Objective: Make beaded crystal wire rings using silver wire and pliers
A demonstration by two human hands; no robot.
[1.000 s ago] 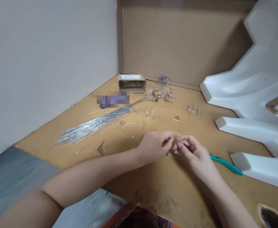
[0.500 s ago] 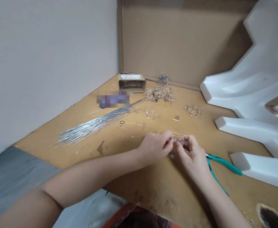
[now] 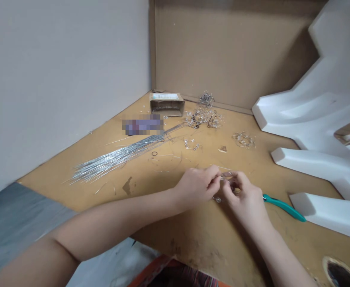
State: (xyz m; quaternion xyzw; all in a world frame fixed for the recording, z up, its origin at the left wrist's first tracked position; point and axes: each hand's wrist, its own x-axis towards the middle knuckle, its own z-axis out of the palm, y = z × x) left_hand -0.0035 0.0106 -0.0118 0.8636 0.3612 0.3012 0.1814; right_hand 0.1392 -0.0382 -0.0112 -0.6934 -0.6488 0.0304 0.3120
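Note:
Close together above the tabletop, both hands work on a thin wire strung with clear beads (image 3: pixel 218 199). My left hand (image 3: pixel 196 183) pinches one part of it, its fingertips closed. Thumb and forefinger of my right hand (image 3: pixel 246 195) are closed on the same beaded wire, which loops between the two hands. Fingers cover much of the piece, so its full shape is hidden. Pliers with teal handles (image 3: pixel 284 208) lie on the table, partly behind my right hand and wrist.
A bundle of straight silver wires (image 3: pixel 118 156) lies at the left. Behind it stands a small open cardboard box (image 3: pixel 167 104). A tangled pile of beaded wire (image 3: pixel 203 118), a beaded ring (image 3: pixel 191 144) and a coil (image 3: pixel 244 140) rest farther back. White foam (image 3: pixel 309 159) borders the right side.
My right hand has shifted slightly, covering more of the pliers. The fingertips of both hands have moved a little on the beaded wire, and both hands still hold it.

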